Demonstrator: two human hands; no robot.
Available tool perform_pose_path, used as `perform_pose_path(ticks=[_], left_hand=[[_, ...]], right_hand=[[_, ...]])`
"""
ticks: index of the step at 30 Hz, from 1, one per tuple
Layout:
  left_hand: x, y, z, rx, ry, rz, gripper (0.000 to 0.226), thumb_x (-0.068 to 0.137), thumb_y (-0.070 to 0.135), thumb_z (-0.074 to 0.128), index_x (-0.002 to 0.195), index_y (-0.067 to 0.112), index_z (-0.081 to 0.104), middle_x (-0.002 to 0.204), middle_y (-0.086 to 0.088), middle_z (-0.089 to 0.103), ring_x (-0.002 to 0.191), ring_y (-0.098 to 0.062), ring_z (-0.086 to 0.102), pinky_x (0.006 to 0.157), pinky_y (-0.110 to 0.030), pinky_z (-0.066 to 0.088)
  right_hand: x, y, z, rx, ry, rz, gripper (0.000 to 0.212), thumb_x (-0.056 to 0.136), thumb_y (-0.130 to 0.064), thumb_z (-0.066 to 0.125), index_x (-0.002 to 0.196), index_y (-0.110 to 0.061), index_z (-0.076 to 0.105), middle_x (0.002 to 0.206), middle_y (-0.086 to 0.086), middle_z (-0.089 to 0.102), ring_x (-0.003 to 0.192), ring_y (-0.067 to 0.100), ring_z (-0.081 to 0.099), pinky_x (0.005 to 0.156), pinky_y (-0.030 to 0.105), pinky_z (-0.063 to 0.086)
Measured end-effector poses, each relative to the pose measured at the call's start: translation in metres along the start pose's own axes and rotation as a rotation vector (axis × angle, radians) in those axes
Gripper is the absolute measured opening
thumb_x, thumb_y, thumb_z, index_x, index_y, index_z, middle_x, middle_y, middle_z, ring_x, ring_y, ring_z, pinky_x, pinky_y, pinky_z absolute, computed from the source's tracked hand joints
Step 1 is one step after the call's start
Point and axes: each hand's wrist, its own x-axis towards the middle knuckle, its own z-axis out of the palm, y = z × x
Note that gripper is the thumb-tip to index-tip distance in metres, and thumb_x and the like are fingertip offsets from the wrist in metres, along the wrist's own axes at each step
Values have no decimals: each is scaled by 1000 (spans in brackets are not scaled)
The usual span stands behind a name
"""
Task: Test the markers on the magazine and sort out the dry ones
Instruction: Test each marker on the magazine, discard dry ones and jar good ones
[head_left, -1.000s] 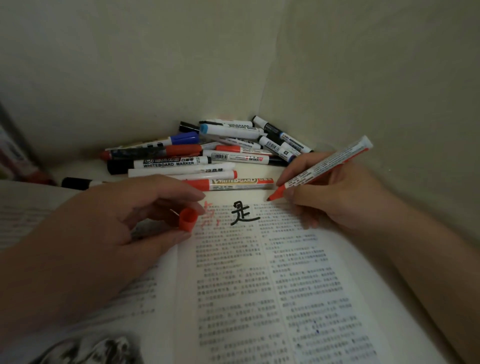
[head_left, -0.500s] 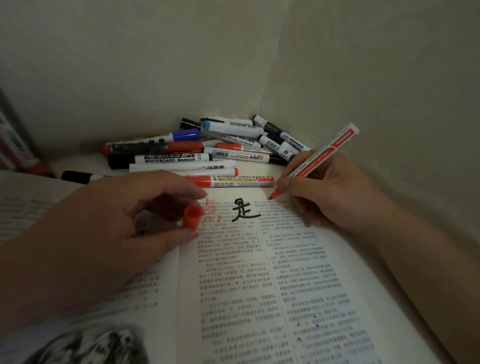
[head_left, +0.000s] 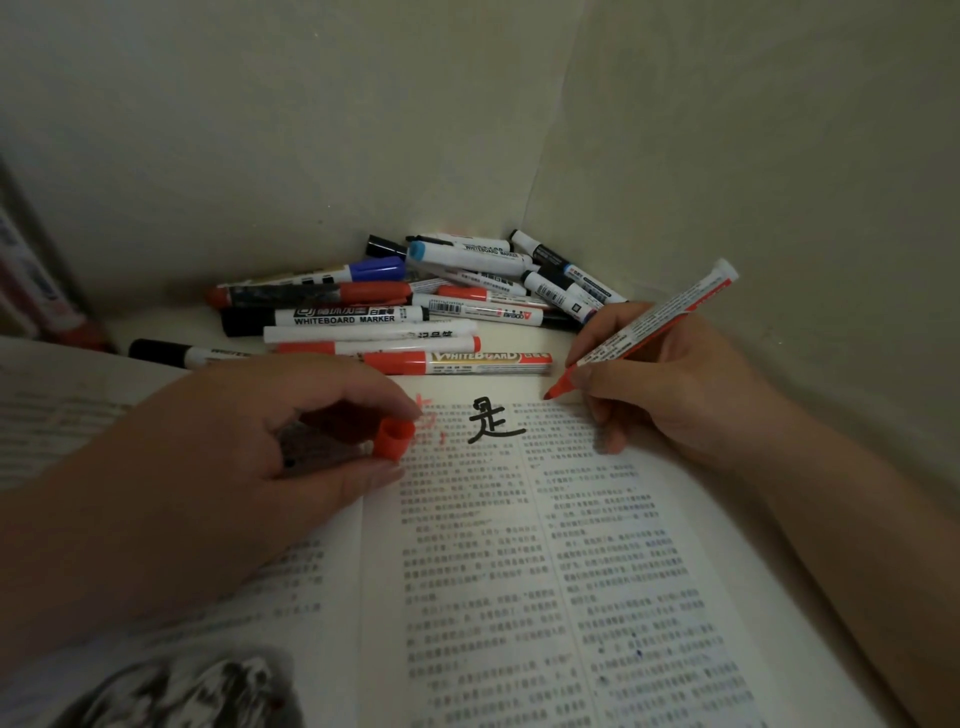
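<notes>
An open magazine (head_left: 571, 571) lies in front of me, printed text on both pages. My right hand (head_left: 670, 384) grips an uncapped red marker (head_left: 660, 317), its tip touching the top margin of the right page. My left hand (head_left: 234, 447) rests on the left page and pinches the marker's red cap (head_left: 394, 439) between thumb and forefinger. A black handwritten character (head_left: 491, 427) and faint red strokes (head_left: 426, 415) mark the top of the page. A pile of several capped markers (head_left: 415, 312) lies beyond the magazine in the corner.
Pale walls meet in a corner right behind the marker pile (head_left: 524, 208). Upright book spines (head_left: 31, 291) stand at the far left edge. A dark printed picture (head_left: 182, 691) fills the lower left page.
My right hand has tilted the red marker more upright and kept its tip near the page's top margin. The left hand with the cap has stayed almost still.
</notes>
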Motion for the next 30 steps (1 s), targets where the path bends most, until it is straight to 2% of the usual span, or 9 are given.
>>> perform_pose_path(ticks=[5, 7, 11, 15, 20, 25, 30], left_hand=[[0, -1, 0, -2, 1, 1, 29, 69, 47, 69, 97, 41, 70, 90, 25, 74, 84, 7, 70, 71, -3, 49], [0, -1, -2, 19, 0, -9, 29, 68, 48, 69, 96, 41, 70, 90, 24, 74, 85, 6, 70, 72, -5, 50], [0, -4, -11, 223, -47, -24, 29, 71, 55, 68, 98, 48, 67, 98, 22, 72, 91, -3, 71, 79, -23, 55], [0, -4, -13, 261, -51, -33, 32, 71, 59, 68, 100, 46, 65, 100, 20, 72, 91, -6, 71, 76, -35, 58], [1, -5, -14, 289, -57, -36, 34, 70, 60, 68, 99, 44, 65, 101, 21, 71, 91, -5, 70, 75, -27, 54], [1, -6, -13, 295, -61, -30, 34, 70, 61, 68, 99, 45, 64, 101, 20, 71, 91, -6, 70, 72, -28, 55], [0, -5, -14, 287, -63, -29, 33, 70, 60, 67, 99, 46, 64, 100, 21, 70, 91, -3, 70, 74, -28, 55]], right_hand=[[1, 0, -1, -66, 16, 0, 11, 88, 8, 66, 81, 2, 60, 54, 2, 64, 39, 18, 52, 39, 24, 47], [1, 0, 0, -82, 20, -10, 9, 82, -2, 70, 78, 1, 62, 53, 8, 61, 37, 19, 50, 38, 23, 45], [2, 0, 0, -92, 37, -9, 13, 74, -13, 67, 76, 0, 63, 51, 15, 54, 34, 18, 48, 35, 22, 42], [3, 1, -1, -76, 23, -8, 12, 75, -13, 67, 75, -1, 64, 51, 16, 53, 33, 20, 47, 35, 21, 41], [4, 3, -3, -47, 16, -10, 9, 76, -11, 68, 74, -3, 65, 50, 15, 53, 32, 19, 44, 34, 21, 39], [3, 2, -2, -47, 13, -15, 11, 77, -11, 69, 76, 0, 66, 51, 14, 54, 33, 17, 44, 34, 20, 39], [0, -2, -2, -162, 20, -7, 14, 86, -8, 75, 82, 4, 69, 52, 13, 55, 35, 20, 45, 35, 22, 39]])
